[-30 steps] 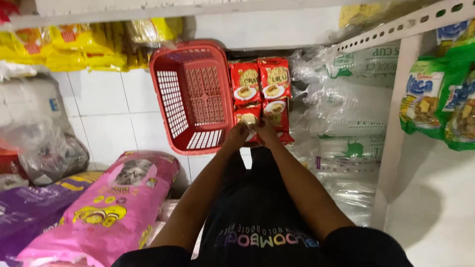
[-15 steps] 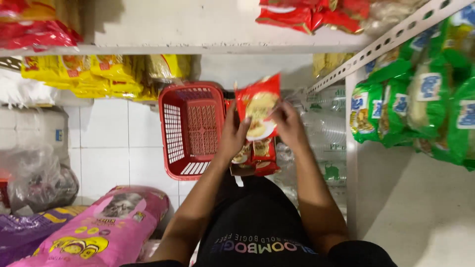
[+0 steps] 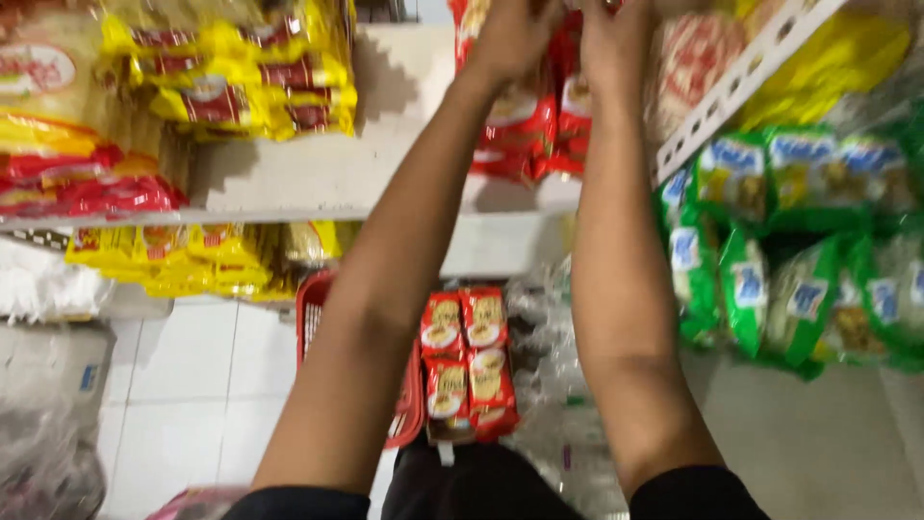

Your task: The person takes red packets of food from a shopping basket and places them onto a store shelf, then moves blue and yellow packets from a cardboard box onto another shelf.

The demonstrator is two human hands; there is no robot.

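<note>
Store shelves packed with yellow, red and green packets fill the frame. At the top centre, the left hand (image 3: 510,39) and right hand (image 3: 616,39) reach among red packets (image 3: 525,125) on the white shelf (image 3: 318,173); blur hides whether the fingers grip. A red basket (image 3: 409,414) hangs lower centre.

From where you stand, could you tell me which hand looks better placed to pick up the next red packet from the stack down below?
Probably neither has a clear edge: the left hand and right hand are both raised at the red packets on the upper shelf. The lower stack of red packets lies between the forearms, slightly nearer the left one.
</note>
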